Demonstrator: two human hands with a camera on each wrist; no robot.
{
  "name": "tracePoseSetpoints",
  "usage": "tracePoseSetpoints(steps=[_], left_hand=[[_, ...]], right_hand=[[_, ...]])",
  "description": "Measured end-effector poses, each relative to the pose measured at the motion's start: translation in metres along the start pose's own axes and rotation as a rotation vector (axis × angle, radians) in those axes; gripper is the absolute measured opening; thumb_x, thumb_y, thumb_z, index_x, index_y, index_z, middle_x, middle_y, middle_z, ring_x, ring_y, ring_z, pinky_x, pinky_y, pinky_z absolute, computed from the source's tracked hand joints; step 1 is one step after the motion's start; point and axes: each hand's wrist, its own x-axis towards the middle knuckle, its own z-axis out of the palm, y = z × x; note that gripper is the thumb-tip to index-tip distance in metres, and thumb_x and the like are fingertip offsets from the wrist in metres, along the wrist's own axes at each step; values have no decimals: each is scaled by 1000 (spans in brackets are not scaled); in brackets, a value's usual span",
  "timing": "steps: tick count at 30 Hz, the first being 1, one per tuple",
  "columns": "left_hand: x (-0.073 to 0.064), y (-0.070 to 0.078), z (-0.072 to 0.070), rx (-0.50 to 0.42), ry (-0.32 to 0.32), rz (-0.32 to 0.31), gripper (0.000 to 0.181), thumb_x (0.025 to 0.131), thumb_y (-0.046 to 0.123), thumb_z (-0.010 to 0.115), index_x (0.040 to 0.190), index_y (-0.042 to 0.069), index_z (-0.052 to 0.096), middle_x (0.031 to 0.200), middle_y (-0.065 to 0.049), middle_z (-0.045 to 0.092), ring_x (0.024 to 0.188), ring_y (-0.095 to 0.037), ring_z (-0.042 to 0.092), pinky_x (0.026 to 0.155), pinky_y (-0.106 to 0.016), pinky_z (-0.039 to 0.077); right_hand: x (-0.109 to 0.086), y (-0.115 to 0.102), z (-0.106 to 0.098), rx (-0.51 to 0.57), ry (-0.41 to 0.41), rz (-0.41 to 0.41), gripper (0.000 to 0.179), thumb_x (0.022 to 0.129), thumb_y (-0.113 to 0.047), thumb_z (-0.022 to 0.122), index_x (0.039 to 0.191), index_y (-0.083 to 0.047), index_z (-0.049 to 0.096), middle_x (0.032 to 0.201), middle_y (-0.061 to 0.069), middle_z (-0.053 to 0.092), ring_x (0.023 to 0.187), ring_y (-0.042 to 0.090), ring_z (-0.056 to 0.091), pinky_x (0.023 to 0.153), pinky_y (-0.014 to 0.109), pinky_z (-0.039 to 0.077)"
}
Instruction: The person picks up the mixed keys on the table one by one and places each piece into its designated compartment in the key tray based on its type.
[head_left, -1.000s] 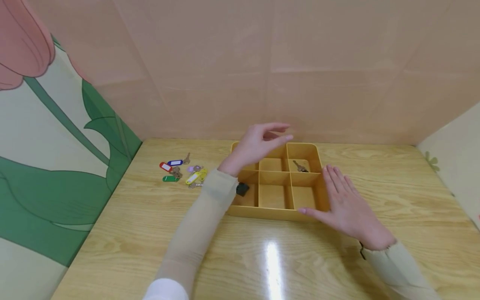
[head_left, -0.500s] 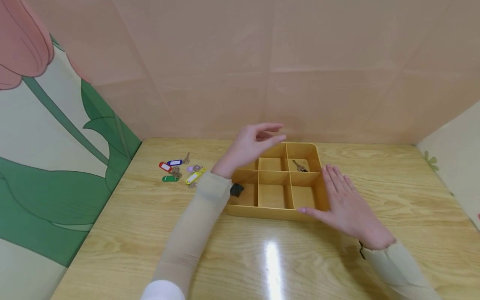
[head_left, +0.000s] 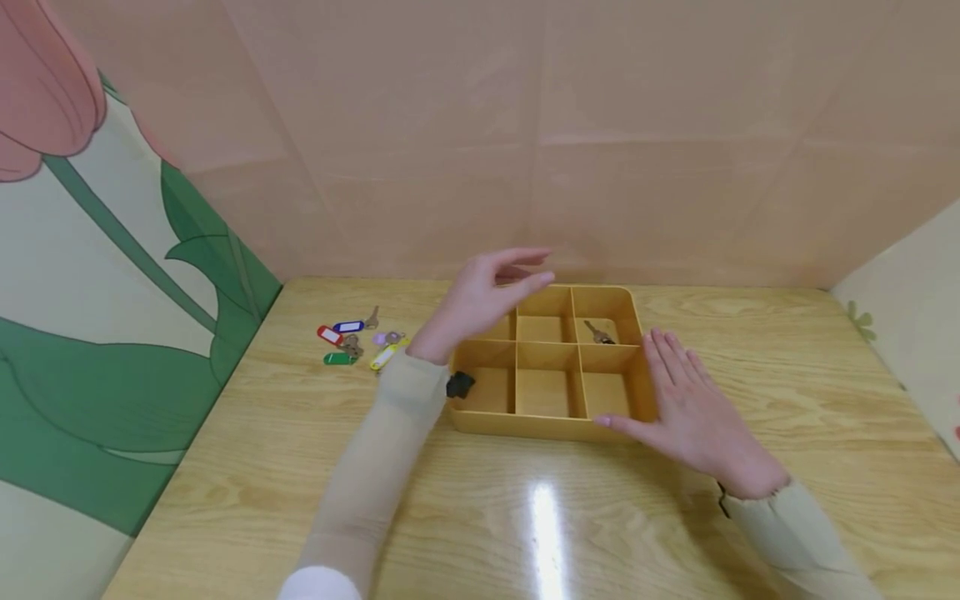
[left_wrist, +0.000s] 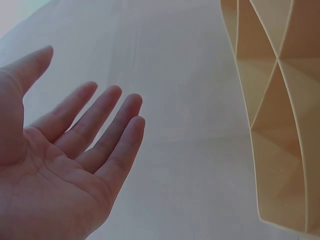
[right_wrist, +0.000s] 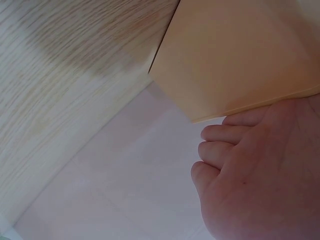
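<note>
My left hand (head_left: pixel 476 296) hovers over the back left of a yellow box (head_left: pixel 540 427) divided into compartments. Its fingers are loosely bent, and the left wrist view shows a bare palm (left_wrist: pixel 60 185) with nothing in it. A key (head_left: pixel 598 332) lies in the back right compartment. Along the box's right side rests my right hand (head_left: pixel 693 417), fingers straight and thumb at the front corner. In the right wrist view those fingers (right_wrist: pixel 220 150) lie beside the box wall (right_wrist: pixel 225 60). The left forearm and hand hide part of the box's left side.
Left of the box lie several tagged keys: a blue tag (head_left: pixel 348 327), a red tag (head_left: pixel 329 335), a green tag (head_left: pixel 339 359) and a yellow tag (head_left: pixel 384 357). A wall (head_left: pixel 525 150) rises behind the wooden table (head_left: pixel 465 517). A small black piece (head_left: pixel 460 384) sits at my left wrist.
My left hand has drifted left across the back of the box, uncovering more of its left compartments. The right hand stays at the box's side; the key in the compartment has not moved.
</note>
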Motion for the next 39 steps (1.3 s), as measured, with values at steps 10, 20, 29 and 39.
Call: tracePoseSetpoints(steps=[10, 20, 29, 39], left_hand=[[-11, -11, -8, -14, 31, -8, 48, 99, 43, 68, 141, 21, 62, 134, 10, 63, 113, -12, 62, 90, -29, 54], [-22, -24, -18, -22, 68, -38, 50, 98, 46, 67, 141, 21, 62, 133, 7, 64, 113, -13, 63, 93, -30, 53], [-32, -31, -30, -38, 106, -79, 52, 97, 48, 68, 141, 21, 62, 132, 5, 65, 114, -17, 63, 93, -33, 53], [-45, -38, -49, -20, 143, -121, 52, 98, 49, 66, 142, 20, 61, 134, 3, 64, 115, -17, 62, 97, -37, 51]], right_hand=[[-1, -1, 0, -3, 1, -5, 121, 88, -75, 59, 160, -2, -6, 166, 21, -4, 153, 39, -1, 121, 52, 1], [-1, -1, 0, -13, 17, -21, 121, 89, -74, 59, 160, 0, -6, 166, 23, -4, 152, 42, 1, 121, 52, -1], [-1, 0, 0, -3, 10, -3, 121, 88, -74, 59, 160, -3, -7, 166, 21, -4, 153, 39, -1, 121, 51, -1], [-2, 0, 1, 1, 9, -3, 121, 88, -74, 59, 160, -2, -6, 166, 22, -3, 152, 40, 0, 121, 51, -1]])
